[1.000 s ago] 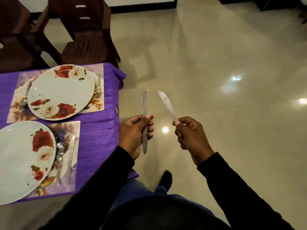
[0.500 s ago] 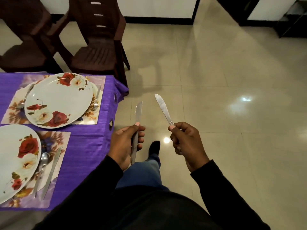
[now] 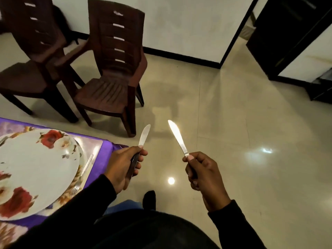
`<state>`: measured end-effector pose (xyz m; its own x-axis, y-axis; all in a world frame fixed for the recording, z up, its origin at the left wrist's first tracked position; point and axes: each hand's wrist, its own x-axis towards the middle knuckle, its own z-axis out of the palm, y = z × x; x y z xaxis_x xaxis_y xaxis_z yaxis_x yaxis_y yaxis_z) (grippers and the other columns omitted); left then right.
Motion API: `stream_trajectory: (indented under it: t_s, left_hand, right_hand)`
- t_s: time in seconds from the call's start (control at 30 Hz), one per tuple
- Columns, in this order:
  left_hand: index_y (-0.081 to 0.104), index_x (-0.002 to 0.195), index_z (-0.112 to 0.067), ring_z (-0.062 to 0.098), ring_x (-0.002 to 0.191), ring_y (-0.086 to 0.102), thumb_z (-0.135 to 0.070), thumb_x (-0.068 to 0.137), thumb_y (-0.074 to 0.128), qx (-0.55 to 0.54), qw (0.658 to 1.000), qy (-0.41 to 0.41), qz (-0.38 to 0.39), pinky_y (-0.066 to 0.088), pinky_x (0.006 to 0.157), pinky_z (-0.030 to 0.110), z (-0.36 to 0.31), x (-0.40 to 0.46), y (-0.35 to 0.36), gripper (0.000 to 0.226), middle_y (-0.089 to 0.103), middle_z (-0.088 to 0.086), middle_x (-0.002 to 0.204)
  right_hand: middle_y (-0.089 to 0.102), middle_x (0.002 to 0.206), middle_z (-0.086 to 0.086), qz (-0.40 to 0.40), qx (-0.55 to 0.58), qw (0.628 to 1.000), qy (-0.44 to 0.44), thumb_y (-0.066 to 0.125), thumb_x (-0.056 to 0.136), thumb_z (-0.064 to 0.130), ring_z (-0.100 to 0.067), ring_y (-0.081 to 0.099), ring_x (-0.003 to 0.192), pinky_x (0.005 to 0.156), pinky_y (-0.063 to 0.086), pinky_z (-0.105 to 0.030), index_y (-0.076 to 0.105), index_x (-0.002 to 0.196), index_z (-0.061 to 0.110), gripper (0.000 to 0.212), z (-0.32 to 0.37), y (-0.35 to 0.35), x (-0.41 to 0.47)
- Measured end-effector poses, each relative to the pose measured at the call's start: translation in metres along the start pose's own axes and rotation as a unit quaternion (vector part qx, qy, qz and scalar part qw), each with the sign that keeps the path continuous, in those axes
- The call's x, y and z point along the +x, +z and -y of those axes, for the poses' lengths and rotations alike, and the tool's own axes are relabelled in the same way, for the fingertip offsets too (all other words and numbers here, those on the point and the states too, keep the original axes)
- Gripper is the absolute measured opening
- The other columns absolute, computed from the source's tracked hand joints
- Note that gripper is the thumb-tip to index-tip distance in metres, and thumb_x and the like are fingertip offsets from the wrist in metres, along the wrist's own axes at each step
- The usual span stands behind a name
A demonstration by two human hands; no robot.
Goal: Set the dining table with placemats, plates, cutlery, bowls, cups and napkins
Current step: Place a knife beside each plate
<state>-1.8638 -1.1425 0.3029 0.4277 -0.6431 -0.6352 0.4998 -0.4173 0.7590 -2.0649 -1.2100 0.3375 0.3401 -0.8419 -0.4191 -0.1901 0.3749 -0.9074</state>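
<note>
My left hand grips a table knife by its handle, blade pointing up and away. A second knife is held the same way in my right hand, its blade tilted to the left. Both hands hover over the floor, just right of the table corner. On the purple tablecloth at the left lies a floral placemat with a white rose-patterned plate on it. A fork lies beside the plate's right rim.
Two dark brown plastic chairs stand on the beige tiled floor beyond the table. A dark doorway opens at the upper right. My foot shows below, between my hands.
The view has swung up and to the right as I walk past the table corner; the table slid left and down. Both hands keep holding their knives.
</note>
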Motion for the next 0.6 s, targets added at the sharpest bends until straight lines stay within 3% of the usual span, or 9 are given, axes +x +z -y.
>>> stream_trajectory:
  t_s: [0.3, 0.6]
  left_hand:
    - [0.072, 0.09, 0.0, 0.011, 0.053, 0.049, -0.024, 0.099, 0.06, -0.083, 0.992, 0.035, -0.088, 0.042, 0.046, 0.023, -0.068, 0.088, 0.009, 0.028, 0.057, 0.001, 0.064]
    - [0.071, 0.092, -0.003, 0.009, 0.048, 0.046, -0.013, 0.097, 0.057, -0.213, 0.936, 0.039, -0.279, 0.032, 0.039, 0.019, -0.139, 0.171, 0.022, 0.018, 0.056, 0.003, 0.07]
  right_hand:
    - [0.049, 0.061, -0.007, 0.036, -0.032, 0.999, -0.015, 0.055, 0.099, 0.01, -0.011, 0.035, 0.046, 0.043, 0.026, -0.022, 0.069, 0.086, 0.002, 0.021, 0.057, 0.018, 0.149]
    - [0.042, 0.057, -0.002, 0.239, -0.116, 0.961, -0.08, 0.063, 0.095, 0.018, -0.012, 0.032, 0.05, 0.042, 0.028, -0.022, 0.065, 0.084, 0.001, 0.021, 0.138, 0.068, 0.345]
